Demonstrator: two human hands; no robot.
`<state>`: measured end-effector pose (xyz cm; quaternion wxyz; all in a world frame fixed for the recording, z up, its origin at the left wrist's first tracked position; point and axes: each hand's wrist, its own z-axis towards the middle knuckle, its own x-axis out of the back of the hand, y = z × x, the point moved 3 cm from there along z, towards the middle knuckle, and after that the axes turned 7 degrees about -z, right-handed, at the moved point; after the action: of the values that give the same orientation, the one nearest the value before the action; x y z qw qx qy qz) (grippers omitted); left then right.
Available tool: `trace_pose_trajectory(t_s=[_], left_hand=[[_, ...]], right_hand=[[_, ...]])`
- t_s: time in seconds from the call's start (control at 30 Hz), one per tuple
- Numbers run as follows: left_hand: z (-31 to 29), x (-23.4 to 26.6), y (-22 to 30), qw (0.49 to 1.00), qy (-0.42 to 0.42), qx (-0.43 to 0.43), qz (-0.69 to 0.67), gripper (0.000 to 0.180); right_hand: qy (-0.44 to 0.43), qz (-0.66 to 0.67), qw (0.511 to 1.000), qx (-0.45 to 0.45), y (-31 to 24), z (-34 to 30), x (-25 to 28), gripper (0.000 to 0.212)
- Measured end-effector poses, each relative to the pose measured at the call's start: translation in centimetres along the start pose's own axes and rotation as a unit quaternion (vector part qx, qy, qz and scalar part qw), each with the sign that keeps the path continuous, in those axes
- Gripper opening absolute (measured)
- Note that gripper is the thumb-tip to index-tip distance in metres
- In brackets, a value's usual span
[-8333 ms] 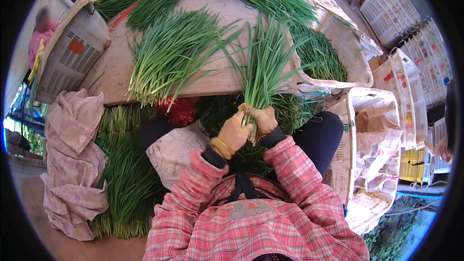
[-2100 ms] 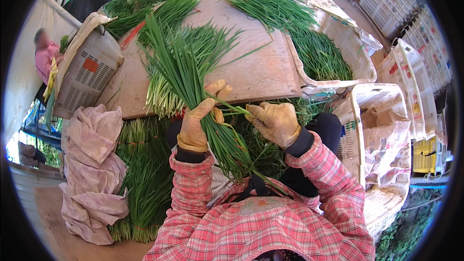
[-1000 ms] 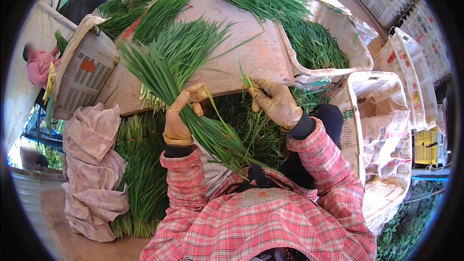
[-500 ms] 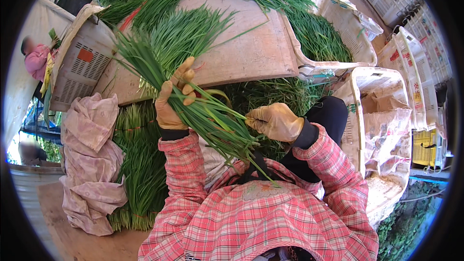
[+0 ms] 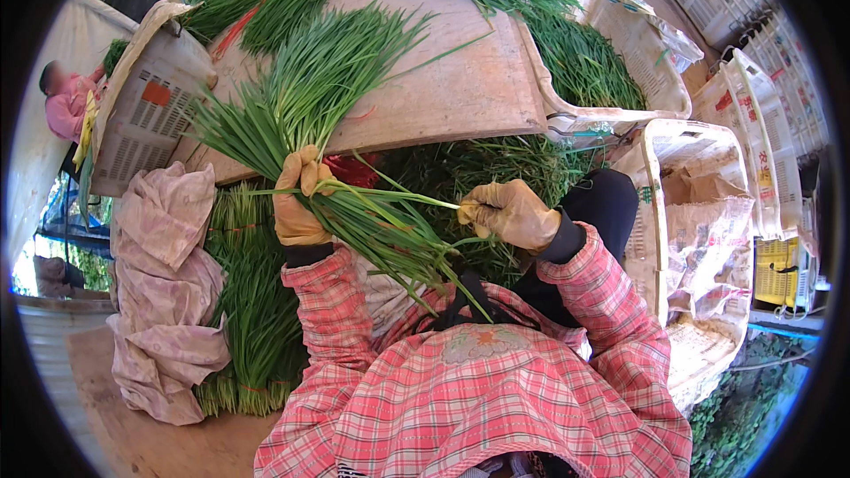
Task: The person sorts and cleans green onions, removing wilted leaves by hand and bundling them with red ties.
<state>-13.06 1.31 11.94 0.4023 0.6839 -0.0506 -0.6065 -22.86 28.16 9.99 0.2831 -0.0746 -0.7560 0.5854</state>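
Note:
Around a loose bunch of garlic chives (image 5: 381, 239), my left hand (image 5: 302, 204) is closed, in a tan glove. The bunch's leaves fan out above the fist and hang toward my lap below it. To the right, my gloved right hand (image 5: 512, 214) pinches the pale ends of a few chive strands (image 5: 416, 198) that run across from the bunch. Beyond my left hand, a heap of chives (image 5: 332, 62) lies on the wooden board (image 5: 469, 80). Tied chive bundles (image 5: 257, 319) are stacked beside my left forearm, partly under a pale purple cloth (image 5: 168, 274).
A white crate (image 5: 668, 111) of chives stands at far right, with another crate (image 5: 655, 204) holding brown paper nearer. Loose trimmings (image 5: 478, 168) lie below the board's edge. At far left are a tilted crate (image 5: 150, 115) and a person in pink (image 5: 69, 106).
My left hand has shifted slightly left, its fingers closing tighter round the chives. My right hand has moved a little right, drawing the pinched strands out from the bunch.

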Motion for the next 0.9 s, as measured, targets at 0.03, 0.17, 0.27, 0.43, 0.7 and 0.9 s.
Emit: trace_pose_trajectory(t_s=[0.03, 0.17, 0.27, 0.43, 0.7, 0.9], left_hand=[[-0.2, 0.0, 0.3, 1.0, 0.0, -0.004, 0.004, 0.023], [-0.6, 0.0, 2.0, 0.999, -0.028, -0.007, -0.012, 0.023], [-1.4, 1.0, 2.9, 1.0, -0.007, -0.018, -0.004, 0.025], [-1.8, 1.7, 2.4, 0.999, 0.021, -0.045, -0.008, 0.029], [-2.8, 2.8, 3.9, 0.993, 0.04, -0.096, -0.064, 0.027], [-5.7, 10.0, 7.0, 0.968, 0.085, -0.109, -0.208, 0.025]], right_hand=[[-0.004, -0.028, 1.0, 0.008, 0.0, -0.1, 0.1, 0.015], [0.045, -0.132, 0.99, -0.006, 3.4, -1.6, 1.3, 0.012], [0.122, -0.279, 0.952, 0.024, 2.7, -1.8, 2.2, 0.019], [0.074, -0.222, 0.965, 0.117, -2.3, 0.0, 0.0, 0.046], [0.198, -0.146, 0.951, 0.19, -1.7, 3.5, -5.4, 0.02], [0.193, 0.272, 0.942, -0.037, 3.5, 0.7, 0.7, 0.022]])
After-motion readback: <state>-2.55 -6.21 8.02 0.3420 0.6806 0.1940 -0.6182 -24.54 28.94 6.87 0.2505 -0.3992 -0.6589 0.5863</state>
